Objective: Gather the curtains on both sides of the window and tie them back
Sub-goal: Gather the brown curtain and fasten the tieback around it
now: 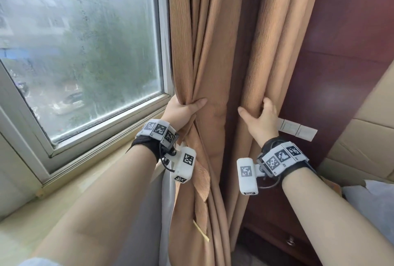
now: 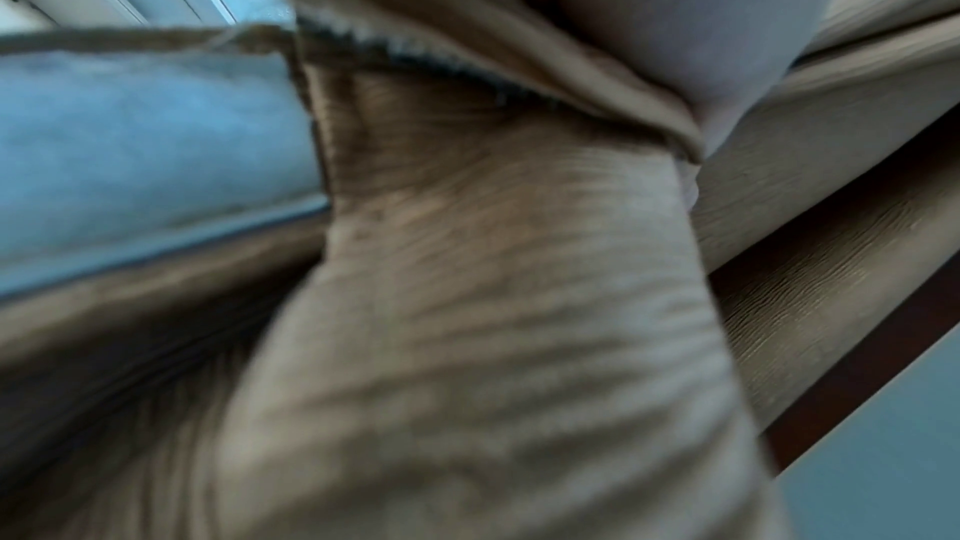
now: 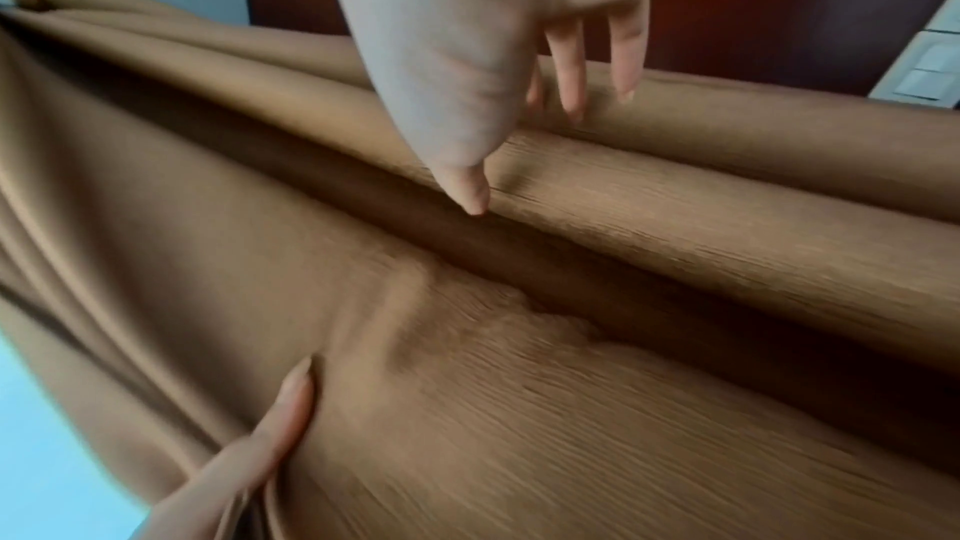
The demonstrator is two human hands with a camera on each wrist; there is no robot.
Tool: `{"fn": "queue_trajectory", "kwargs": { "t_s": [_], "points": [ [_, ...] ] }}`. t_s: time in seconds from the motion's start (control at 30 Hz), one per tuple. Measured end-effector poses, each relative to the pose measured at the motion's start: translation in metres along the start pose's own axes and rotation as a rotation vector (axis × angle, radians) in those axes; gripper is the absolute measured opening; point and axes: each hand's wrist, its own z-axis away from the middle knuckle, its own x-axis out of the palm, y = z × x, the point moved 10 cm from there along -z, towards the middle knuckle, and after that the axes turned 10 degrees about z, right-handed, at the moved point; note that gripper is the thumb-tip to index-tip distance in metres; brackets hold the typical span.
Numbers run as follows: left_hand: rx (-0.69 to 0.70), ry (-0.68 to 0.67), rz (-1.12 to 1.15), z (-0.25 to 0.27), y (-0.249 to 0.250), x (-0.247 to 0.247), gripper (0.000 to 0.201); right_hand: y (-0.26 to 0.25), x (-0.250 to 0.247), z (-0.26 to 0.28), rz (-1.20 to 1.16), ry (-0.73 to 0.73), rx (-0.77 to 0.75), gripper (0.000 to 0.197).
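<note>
A tan ribbed curtain [image 1: 213,52] hangs in folds just right of the window. My left hand [image 1: 185,109] grips its left folds at sill height, thumb across the front and fingers hidden behind. From the right wrist that thumb [image 3: 280,405] presses into the cloth. My right hand [image 1: 259,116] is on the right folds, thumb spread apart from them. Its fingers [image 3: 571,76] lie fairly straight over a fold. A loose strip of the same fabric [image 1: 201,182] dangles below my left wrist. The left wrist view is filled with blurred curtain cloth [image 2: 493,282].
The window [image 1: 85,52] and its pale sill [image 1: 64,201] lie to the left. A dark red wooden panel [image 1: 351,41] with a white switch plate [image 1: 298,130] stands behind the curtain. Cardboard [image 1: 362,127] leans at the right. A pale lining [image 1: 168,201] hangs at the curtain's left edge.
</note>
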Motion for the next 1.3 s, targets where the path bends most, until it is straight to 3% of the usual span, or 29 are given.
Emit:
{"fn": "queue_trajectory", "kwargs": {
  "t_s": [0.13,0.37,0.53,0.67,0.8,0.97,1.07,1.2,1.3],
  "points": [
    [0.002,0.006,0.007,-0.001,0.0,-0.001,0.046,-0.012,-0.002,-0.003,0.034,0.022,-0.081,0.034],
    [0.03,0.063,-0.034,-0.008,0.001,-0.008,0.053,0.022,-0.028,0.004,0.03,0.083,0.076,0.022],
    [0.098,0.195,-0.145,-0.014,0.006,-0.018,0.051,0.038,-0.048,0.01,0.026,0.149,0.114,0.026],
    [0.125,0.241,-0.185,-0.016,0.004,-0.013,0.054,0.026,-0.045,0.019,0.056,0.1,0.015,0.017],
    [0.15,0.219,-0.177,-0.012,0.005,-0.002,0.056,0.004,-0.035,0.032,0.083,0.03,-0.117,0.037],
    [0.126,0.186,-0.154,-0.009,0.001,0.001,0.06,-0.026,-0.025,0.047,0.107,-0.029,-0.261,0.036],
    [0.113,0.168,-0.139,-0.008,-0.001,0.001,0.058,-0.049,-0.015,0.058,0.1,-0.126,-0.345,0.027],
    [0.121,0.154,-0.111,-0.006,0.001,0.0,0.052,-0.089,0.001,0.08,0.1,-0.248,-0.505,0.034],
    [0.125,0.132,-0.123,-0.004,0.004,-0.002,0.045,-0.112,0.013,0.092,0.064,-0.32,-0.575,0.028]
  ]
}}
